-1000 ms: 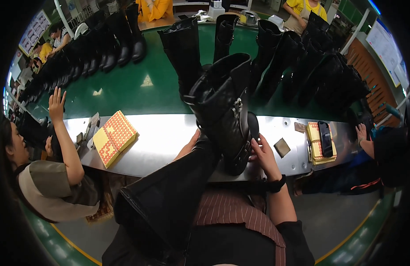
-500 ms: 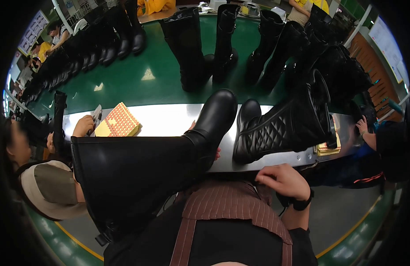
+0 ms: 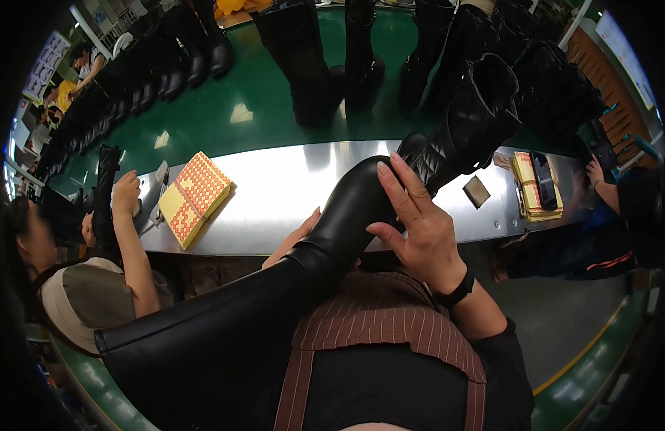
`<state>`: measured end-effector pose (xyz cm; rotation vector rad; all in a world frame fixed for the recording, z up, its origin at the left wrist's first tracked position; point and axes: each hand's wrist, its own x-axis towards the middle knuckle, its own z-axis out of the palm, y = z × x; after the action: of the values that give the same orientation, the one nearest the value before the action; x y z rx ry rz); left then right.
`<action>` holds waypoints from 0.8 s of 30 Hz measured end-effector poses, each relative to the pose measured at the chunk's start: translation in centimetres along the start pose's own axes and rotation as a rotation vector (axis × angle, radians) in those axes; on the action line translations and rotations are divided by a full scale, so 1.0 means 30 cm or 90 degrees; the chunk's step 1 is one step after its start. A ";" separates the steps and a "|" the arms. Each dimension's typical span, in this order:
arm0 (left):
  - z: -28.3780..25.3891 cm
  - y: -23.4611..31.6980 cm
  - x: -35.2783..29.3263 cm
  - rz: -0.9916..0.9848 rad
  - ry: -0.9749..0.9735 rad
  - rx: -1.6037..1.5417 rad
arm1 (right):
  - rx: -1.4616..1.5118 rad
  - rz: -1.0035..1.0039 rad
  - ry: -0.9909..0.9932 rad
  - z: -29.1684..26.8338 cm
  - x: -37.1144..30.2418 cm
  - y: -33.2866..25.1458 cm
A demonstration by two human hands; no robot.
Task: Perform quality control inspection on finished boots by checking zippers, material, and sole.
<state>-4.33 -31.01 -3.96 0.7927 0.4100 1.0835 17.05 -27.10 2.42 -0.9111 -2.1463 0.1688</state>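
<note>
A tall smooth black boot (image 3: 224,309) lies slantwise across my front, its wide shaft toward the lower left and its rounded toe toward the upper right. My left hand (image 3: 298,235) grips the boot around the ankle from the far side; most of its fingers are hidden. Against the toe end, my right hand (image 3: 422,233) rests with its fingers stretched out and apart, thumb beside the boot. Just beyond stands a black quilted boot (image 3: 458,126), leaning right and partly covered by the toe and my right fingers.
On the metal bench edge (image 3: 275,179) lie a stack of sticker sheets (image 3: 196,197), a small brown pad (image 3: 477,192) and a phone (image 3: 543,179) on another stack. Black boots (image 3: 293,61) stand on the green table (image 3: 246,136). Co-workers' hands (image 3: 127,190) are at the left and right.
My right hand has risen from beside the apron to the boot's toe, its fingers opening out. The boot in my left hand has tilted, its shaft lower; the quilted boot appears farther away.
</note>
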 end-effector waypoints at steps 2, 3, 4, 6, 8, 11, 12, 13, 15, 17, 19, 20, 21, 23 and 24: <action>-0.002 0.003 -0.006 -0.001 -0.008 -0.003 | 0.012 -0.039 0.025 0.007 -0.008 0.027; -0.003 0.005 -0.007 -0.002 -0.011 -0.006 | 0.030 -0.072 0.050 0.010 -0.013 0.043; -0.004 0.006 -0.006 -0.004 -0.015 -0.006 | 0.038 -0.100 0.062 0.009 -0.022 0.059; -0.005 0.007 -0.003 -0.003 -0.024 -0.012 | 0.061 -0.122 0.108 -0.005 -0.053 0.094; -0.010 0.008 0.004 -0.007 -0.032 -0.021 | 0.130 -0.191 0.089 -0.050 -0.108 0.129; -0.036 0.016 0.025 -0.011 -0.044 -0.050 | 0.199 -0.029 0.240 -0.054 -0.183 0.189; -0.051 0.019 0.039 -0.015 -0.052 -0.068 | 0.189 0.059 0.299 -0.045 -0.204 0.217; -0.073 0.024 0.060 -0.016 -0.067 -0.091 | 0.262 0.247 0.304 -0.025 -0.206 0.262; -0.122 0.030 0.119 -0.021 -0.107 -0.144 | 0.206 0.443 0.221 0.015 -0.206 0.356; -0.169 0.022 0.197 -0.049 -0.125 -0.189 | 0.041 0.516 0.054 0.044 -0.218 0.424; -0.207 0.003 0.306 -0.231 0.177 -0.177 | -0.110 0.422 -0.051 0.080 -0.229 0.462; -0.205 -0.024 0.346 -0.218 0.253 -0.183 | -0.121 0.418 -0.078 0.105 -0.234 0.465; -0.200 -0.044 0.376 -0.210 0.257 -0.176 | -0.096 0.439 -0.073 0.127 -0.230 0.470; -0.181 -0.067 0.410 -0.237 0.285 -0.124 | -0.057 0.459 -0.061 0.172 -0.215 0.465; -0.152 -0.093 0.417 -0.212 0.297 -0.131 | 0.059 0.415 0.028 0.187 -0.215 0.450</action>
<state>-0.16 -18.75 -8.13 0.2687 0.7809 0.9704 23.37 -20.49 -10.71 -1.5123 -1.7169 0.5574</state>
